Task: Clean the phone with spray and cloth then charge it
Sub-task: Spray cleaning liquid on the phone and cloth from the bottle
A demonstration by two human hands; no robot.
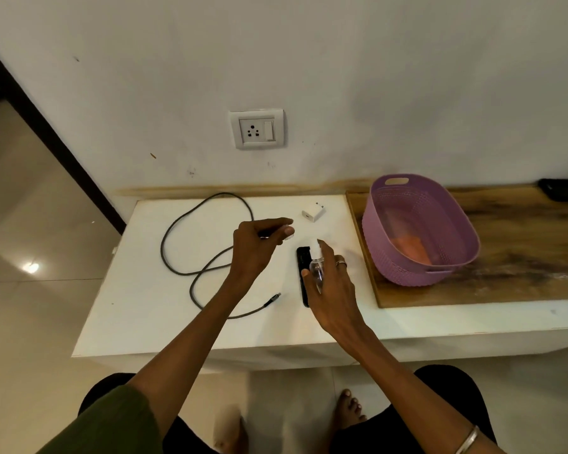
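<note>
The cleaning seems only begun; the basket (pixel 420 231) with the cloth (pixel 413 250) stands on the wooden board; the cable (pixel 191 253) and charger (pixel 313 211) lie unplugged near the counter's back edge; the phone (pixel 303 273) lies near its middle; the right hand (pixel 328 283) grips the spray bottle (pixel 317 268) above it; the left hand (pixel 259 244) pinches its small cap (pixel 289 237).

A purple plastic basket (pixel 453 257) with a woven pattern and handle slots sits on a wooden board (pixel 518 257), close to the board's left edge. The board lies on the right part of a low white bench (pixel 138 309), its back edge against the wall. At the board's far right corner, a dark object (pixel 563 189) is cut off by the frame; what it is cannot be told. The floor (pixel 30 290) beside the bench is pale glossy tile. A dark door frame (pixel 46 139) runs along the left.
</note>
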